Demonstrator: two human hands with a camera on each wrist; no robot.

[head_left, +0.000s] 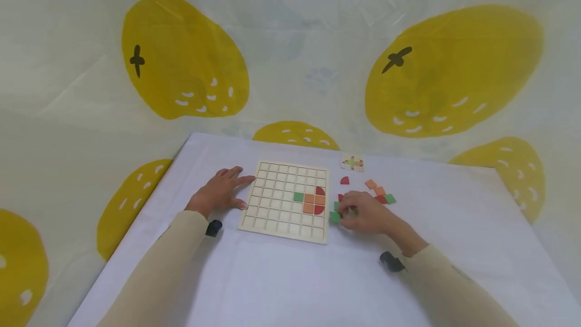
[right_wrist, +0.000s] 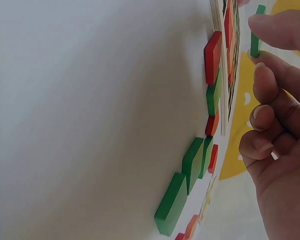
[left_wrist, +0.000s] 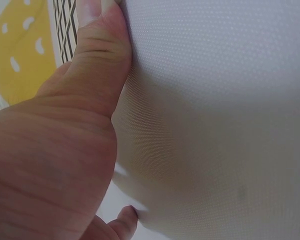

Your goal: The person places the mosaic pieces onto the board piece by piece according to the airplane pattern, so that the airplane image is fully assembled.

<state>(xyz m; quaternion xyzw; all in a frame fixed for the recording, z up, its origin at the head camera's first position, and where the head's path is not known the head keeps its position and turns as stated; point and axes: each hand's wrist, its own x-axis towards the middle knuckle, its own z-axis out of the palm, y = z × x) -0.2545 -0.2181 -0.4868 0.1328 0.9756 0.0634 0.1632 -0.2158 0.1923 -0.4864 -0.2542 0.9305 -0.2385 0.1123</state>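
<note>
A pale wooden grid board [head_left: 272, 201] lies on the table. Set in its right part are a green square [head_left: 298, 197], several orange squares [head_left: 309, 199] and red quarter-circles [head_left: 320, 210]. My left hand [head_left: 220, 191] rests at the board's left edge, fingers spread, index fingertip and thumb against the rim. In the left wrist view the thumb [left_wrist: 102, 55] reaches the board's side [left_wrist: 65, 30]. My right hand [head_left: 367, 213], right of the board, pinches a green tile [right_wrist: 255, 44] between thumb and index finger, above the loose pieces. Its other fingers are curled.
Around the right hand lie loose green tiles [head_left: 335, 217], a red quarter-circle [head_left: 345, 180] and orange squares [head_left: 370, 184]. A small pattern card [head_left: 352, 162] is near the table's back edge. Behind hangs a pale cloth [head_left: 299, 54] printed with yellow fruit.
</note>
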